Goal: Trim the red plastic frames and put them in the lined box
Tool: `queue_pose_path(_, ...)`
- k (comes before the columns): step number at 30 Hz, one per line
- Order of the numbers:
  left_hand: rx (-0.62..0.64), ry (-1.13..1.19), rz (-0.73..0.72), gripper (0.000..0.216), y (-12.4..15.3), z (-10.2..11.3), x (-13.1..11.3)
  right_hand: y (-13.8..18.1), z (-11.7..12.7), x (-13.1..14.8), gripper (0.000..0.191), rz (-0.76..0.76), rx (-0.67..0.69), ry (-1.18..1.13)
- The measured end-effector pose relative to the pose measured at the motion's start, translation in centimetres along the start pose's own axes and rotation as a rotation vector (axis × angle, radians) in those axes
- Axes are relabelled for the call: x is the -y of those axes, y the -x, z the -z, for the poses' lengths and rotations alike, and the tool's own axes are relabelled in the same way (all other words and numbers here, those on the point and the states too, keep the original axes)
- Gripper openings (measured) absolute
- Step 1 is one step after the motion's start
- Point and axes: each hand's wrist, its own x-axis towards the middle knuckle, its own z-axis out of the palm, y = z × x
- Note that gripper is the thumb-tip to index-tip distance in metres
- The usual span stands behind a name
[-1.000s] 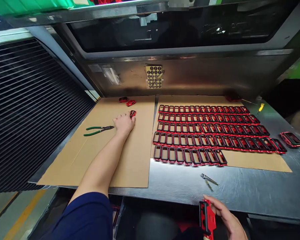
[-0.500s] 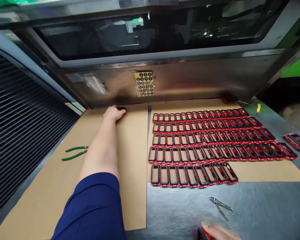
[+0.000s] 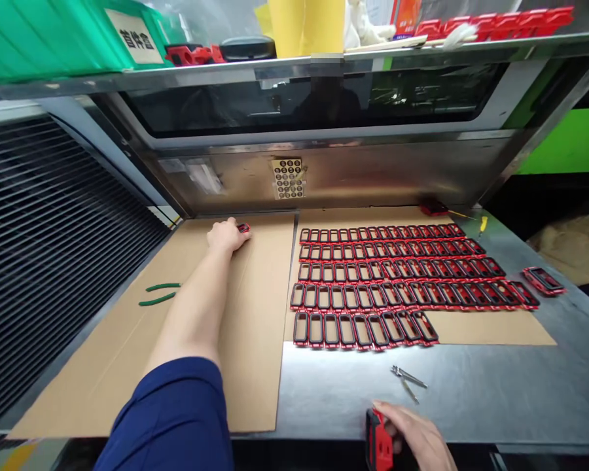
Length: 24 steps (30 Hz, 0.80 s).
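My left hand (image 3: 224, 235) reaches to the far edge of the left cardboard sheet (image 3: 255, 340), its fingers closed round a small red-and-black frame (image 3: 244, 228). Low at the front edge of the metal table, my right hand (image 3: 415, 432) grips another red-and-black plastic frame (image 3: 381, 441), stood on its side. Several rows of matching red-and-black frames (image 3: 346, 297) lie on the right cardboard sheet (image 3: 491, 328). Nearest my right hand is a small pair of metal pliers (image 3: 407, 381) with its handles apart. Green-handled pliers (image 3: 158, 300) lie beside my left forearm, their head hidden behind it.
A loose frame (image 3: 544, 280) lies at the right of the metal table (image 3: 334, 386). A yellow-handled tool (image 3: 483, 226) rests at the back right. A sticker sheet (image 3: 288, 178) hangs on the back panel. Above, a shelf holds a green bin (image 3: 63, 39). A slatted black panel (image 3: 44, 248) borders the left.
The view has tilted up, bringing the shelf in. My right hand and its frame show more fully. More of the red frame shows at my left hand, which stays at the cardboard's far edge.
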Motion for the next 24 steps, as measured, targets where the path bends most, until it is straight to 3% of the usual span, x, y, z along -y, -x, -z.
queue_pose_path(3,-0.065,0.069,0.032,0.055,6.0,2.6,1.8,-0.8,0.4,0.5,0.071,0.062,-0.028,0.045)
queue_pose_path(6,-0.165,0.227,-0.006,0.05,15.7,4.2,4.8,-1.5,1.0,1.1,0.068,0.079,-0.006,0.006)
queue_pose_path(8,-0.204,0.268,-0.058,0.047,23.1,4.0,6.2,-1.9,1.5,1.4,0.064,0.092,0.036,-0.008)
queue_pose_path(10,-0.157,0.216,-0.183,0.043,29.5,2.8,6.5,-2.2,1.8,1.4,0.062,0.095,0.069,-0.015)
queue_pose_path(12,-0.096,0.067,-0.18,0.039,33.3,1.1,5.9,-2.2,2.1,1.3,0.061,0.088,0.086,-0.022)
queue_pose_path(14,-0.046,-0.026,-0.084,0.039,33.9,-0.5,5.2,-2.2,2.3,1.3,0.06,0.066,0.099,-0.022)
queue_pose_path(17,-0.039,-0.039,-0.022,0.043,31.2,-1.7,4.7,-1.9,2.2,1.2,0.059,0.02,0.11,-0.013)
queue_pose_path(24,0.008,0.067,0.103,0.044,25.3,-0.3,5.9,-1.9,2.0,0.8,0.061,-0.054,0.099,-0.036)
